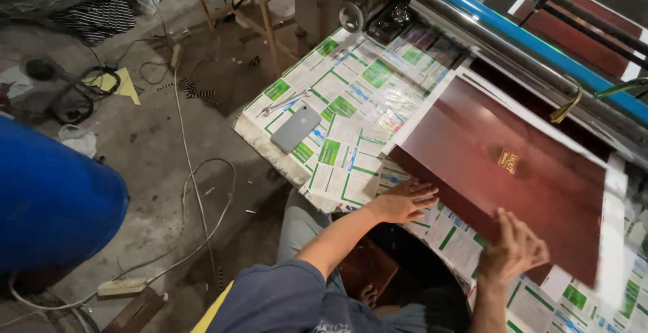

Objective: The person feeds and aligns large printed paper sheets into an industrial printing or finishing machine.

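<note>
A large glossy dark red sheet [499, 171] with a small gold emblem lies tilted on a work table covered in green and white printed paper [344, 103]. My left hand [403, 200] rests flat with fingers spread at the sheet's near left corner, touching its edge. Near the sheet's lower edge my right hand [514, 246] is raised, fingers apart, over or against the sheet. More red sheets lie stacked beneath it, white borders showing. Neither hand is closed around anything.
A grey phone [296, 128] and a metal wrench [285, 103] lie on the papered table. Behind the sheet run a blue roller [540, 43] and steel bars of a machine. A blue drum [54, 198] stands at the left; cables and clutter cover the floor.
</note>
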